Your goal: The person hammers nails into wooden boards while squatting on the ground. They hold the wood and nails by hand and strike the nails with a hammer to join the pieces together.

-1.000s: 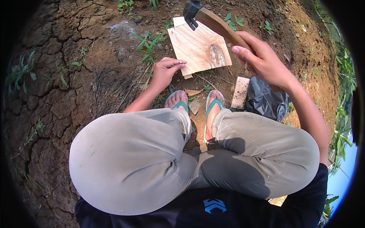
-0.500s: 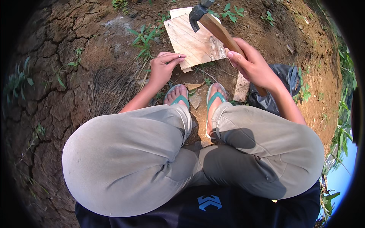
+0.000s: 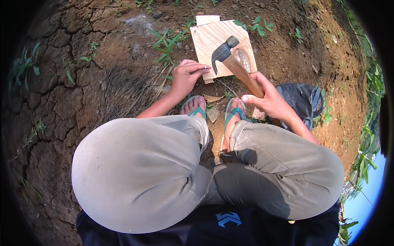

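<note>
Nearer to us than a second ago, the hammer now has its head in front of the board's middle instead of by its far edge. Our right hand is closed around its wooden handle, the claw curving left and toward us; whether the head touches the wood we cannot tell. With our left hand we pinch a small pale thing between thumb and finger, at the near left corner of the board. Another piece of wood shows from under the board's far edge. Near us are our sandals, with a dry leaf between them. To the right, beyond our right wrist, lies a black plastic bag; a wood block is partly hidden by that hand. Left of our left forearm lies dry grass.
</note>
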Action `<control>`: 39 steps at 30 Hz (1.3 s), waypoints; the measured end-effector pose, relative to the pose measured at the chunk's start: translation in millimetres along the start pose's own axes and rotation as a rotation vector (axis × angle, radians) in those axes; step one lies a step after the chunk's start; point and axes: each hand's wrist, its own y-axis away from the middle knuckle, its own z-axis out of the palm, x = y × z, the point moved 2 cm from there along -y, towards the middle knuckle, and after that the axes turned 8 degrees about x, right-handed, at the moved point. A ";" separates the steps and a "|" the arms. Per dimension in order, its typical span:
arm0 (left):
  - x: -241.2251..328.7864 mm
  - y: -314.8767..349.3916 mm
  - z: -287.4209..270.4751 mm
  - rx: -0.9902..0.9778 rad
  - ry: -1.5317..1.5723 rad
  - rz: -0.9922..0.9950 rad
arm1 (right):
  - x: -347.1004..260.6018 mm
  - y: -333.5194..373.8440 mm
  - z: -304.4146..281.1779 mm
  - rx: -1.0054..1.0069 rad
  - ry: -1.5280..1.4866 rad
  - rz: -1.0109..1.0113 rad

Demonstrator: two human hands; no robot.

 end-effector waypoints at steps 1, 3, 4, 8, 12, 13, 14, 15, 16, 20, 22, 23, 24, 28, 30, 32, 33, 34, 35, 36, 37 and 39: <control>0.7 0.2 -0.1 0.003 -0.002 -0.004 | 3.2 0.8 -0.3 -0.013 -0.081 0.062; 2.8 -1.5 -1.4 0.007 0.003 -0.009 | -3.2 -1.4 -2.0 0.119 -0.157 -0.019; 2.8 -2.1 -2.8 0.011 0.002 -0.011 | -1.8 -7.2 -4.6 0.098 -0.174 0.007; 0.3 -6.5 -5.8 -0.012 -0.001 -0.052 | 7.2 -26.3 -16.4 0.161 0.049 -0.135; -2.7 -7.5 -2.0 -0.030 0.018 -0.068 | 13.2 -17.0 -15.8 0.190 0.123 -0.081; -3.6 -6.4 -2.2 -0.025 0.011 -0.067 | 7.3 -15.2 -11.6 0.173 0.084 -0.011; -4.4 -5.5 -1.8 -0.019 0.005 -0.066 | 6.9 -15.0 -10.9 0.187 0.113 0.042; -5.2 -4.5 -1.4 -0.014 0.000 -0.065 | 2.8 -15.5 -11.7 0.157 0.074 0.037; -5.2 -3.9 -1.3 -0.015 -0.008 -0.054 | -4.3 -15.2 -13.5 0.130 0.036 0.030; -9.3 -2.0 -0.7 -0.003 -0.022 -0.061 | -12.5 -15.1 -8.6 0.105 -0.043 -0.030; -9.2 -4.0 -0.4 0.002 -0.019 -0.093 | -7.8 -18.4 -9.2 0.146 0.073 -0.135; -7.2 -6.4 -0.4 0.000 -0.017 -0.110 | -2.8 -21.1 -9.9 0.192 0.188 -0.246; -6.0 -8.2 -0.3 -0.002 -0.016 -0.127 | -0.6 -21.8 -10.1 0.237 0.302 -0.356; -12.1 -12.7 -1.2 -0.025 0.081 -0.209 | -5.6 -15.0 -11.2 0.194 0.281 -0.210; -14.8 -11.3 0.0 -0.030 0.153 -0.280 | -6.4 -13.2 -9.1 0.183 0.222 -0.142; -11.2 -13.0 -0.1 -0.051 0.123 -0.256 | -7.0 -13.5 -11.1 0.188 0.246 -0.140; -7.9 -13.9 -0.9 -0.068 0.058 -0.197 | -7.2 -13.4 -12.2 0.191 0.258 -0.140; -4.1 -14.2 -3.8 -0.079 -0.012 -0.138 | -8.2 -14.6 -12.0 0.183 0.296 -0.185; -3.6 -13.0 -5.1 -0.090 -0.029 -0.146 | -8.8 -15.3 -11.6 0.175 0.334 -0.230; -3.3 -11.6 -5.7 -0.101 -0.046 -0.153 | -9.9 -15.8 -11.1 0.168 0.372 -0.275; -3.0 -10.6 -6.5 -0.112 -0.063 -0.160 | -11.7 -15.6 -8.9 0.150 0.397 -0.273; -1.5 -11.0 -7.5 -0.097 -0.058 -0.157 | -15.5 -14.1 -3.6 0.113 0.447 -0.271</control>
